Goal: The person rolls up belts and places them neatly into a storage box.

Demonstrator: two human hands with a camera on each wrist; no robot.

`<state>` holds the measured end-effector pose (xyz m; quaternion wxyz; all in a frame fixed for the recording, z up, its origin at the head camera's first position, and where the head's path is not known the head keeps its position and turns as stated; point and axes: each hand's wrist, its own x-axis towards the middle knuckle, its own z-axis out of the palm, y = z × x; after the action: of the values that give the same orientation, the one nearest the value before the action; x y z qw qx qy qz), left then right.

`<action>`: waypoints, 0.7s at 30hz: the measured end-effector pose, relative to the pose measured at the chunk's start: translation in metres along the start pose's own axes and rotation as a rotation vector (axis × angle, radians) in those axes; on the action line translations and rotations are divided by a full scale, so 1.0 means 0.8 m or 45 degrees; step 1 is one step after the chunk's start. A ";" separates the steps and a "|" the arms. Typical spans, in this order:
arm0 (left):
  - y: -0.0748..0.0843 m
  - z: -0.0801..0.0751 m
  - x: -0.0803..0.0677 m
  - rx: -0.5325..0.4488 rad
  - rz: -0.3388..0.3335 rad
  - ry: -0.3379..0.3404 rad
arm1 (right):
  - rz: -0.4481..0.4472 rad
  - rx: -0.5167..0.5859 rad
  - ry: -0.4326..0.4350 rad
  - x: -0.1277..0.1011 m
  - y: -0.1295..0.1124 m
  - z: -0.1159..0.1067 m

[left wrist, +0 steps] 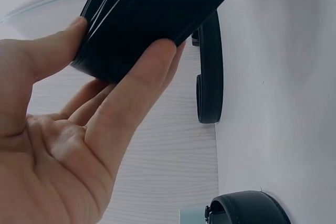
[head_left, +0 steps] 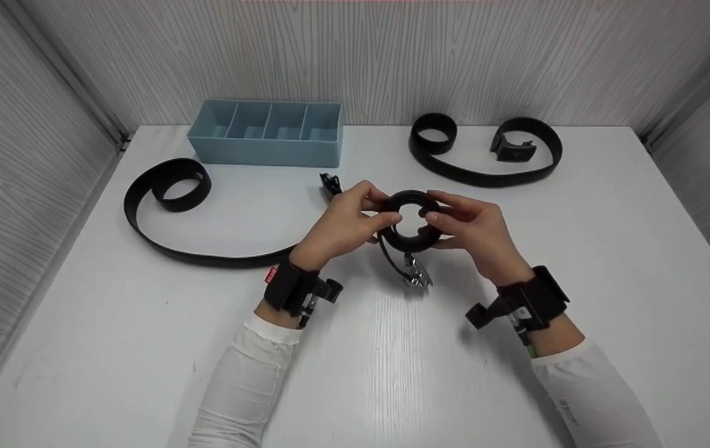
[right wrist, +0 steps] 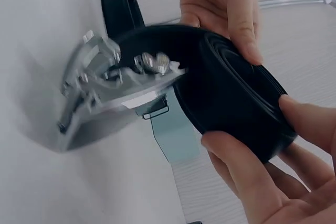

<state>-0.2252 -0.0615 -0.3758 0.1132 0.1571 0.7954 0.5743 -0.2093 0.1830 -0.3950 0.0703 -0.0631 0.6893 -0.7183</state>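
Observation:
Between both hands, above the middle of the table, is a black belt (head_left: 412, 245) wound into a tight coil. My left hand (head_left: 350, 221) pinches the coil's left side, thumb on the top edge and fingers around the outside. On the opposite side my right hand (head_left: 476, 230) holds it the same way. The belt's loose end hangs toward me and carries a shiny metal buckle (head_left: 417, 274), blurred in the right wrist view. In the left wrist view the coil (left wrist: 136, 24) sits between thumb and fingers; its buckle is out of sight there.
A second black belt (head_left: 224, 261) lies partly rolled at the left, its middle hidden behind my left hand; its dark buckle (head_left: 330, 184) shows beyond. A third belt (head_left: 485, 180) with a dark buckle (head_left: 514, 150) lies back right. A blue four-slot box (head_left: 267, 153) stands at the back left.

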 end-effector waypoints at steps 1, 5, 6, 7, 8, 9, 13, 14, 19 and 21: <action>-0.001 0.001 0.000 -0.007 0.002 0.003 | -0.003 0.028 0.015 0.000 0.000 0.001; -0.001 0.003 0.001 -0.024 -0.003 0.003 | -0.006 0.108 0.060 -0.002 0.001 0.003; -0.001 0.003 0.001 -0.023 -0.004 0.002 | -0.007 0.118 0.064 -0.002 0.001 0.004; -0.001 0.004 0.001 -0.022 -0.004 0.003 | -0.006 0.119 0.062 -0.002 0.001 0.004; -0.001 0.004 0.001 -0.019 0.000 0.005 | -0.005 0.110 0.058 -0.002 0.002 0.005; -0.001 0.004 0.001 -0.014 0.006 0.009 | -0.008 0.096 0.048 -0.002 0.001 0.004; 0.001 0.002 0.000 0.016 0.053 0.006 | -0.036 -0.003 -0.018 -0.001 -0.001 -0.001; 0.001 0.001 -0.001 0.029 0.064 -0.002 | -0.042 -0.037 -0.044 -0.001 -0.001 -0.003; 0.002 -0.003 -0.002 0.062 0.079 -0.044 | -0.021 -0.193 -0.140 0.000 -0.006 -0.010; 0.002 -0.002 -0.002 0.051 0.059 -0.048 | -0.005 -0.204 -0.136 0.001 -0.006 -0.009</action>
<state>-0.2243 -0.0633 -0.3739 0.1117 0.1885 0.8007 0.5575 -0.2112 0.1903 -0.3906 0.1003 -0.1081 0.7398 -0.6565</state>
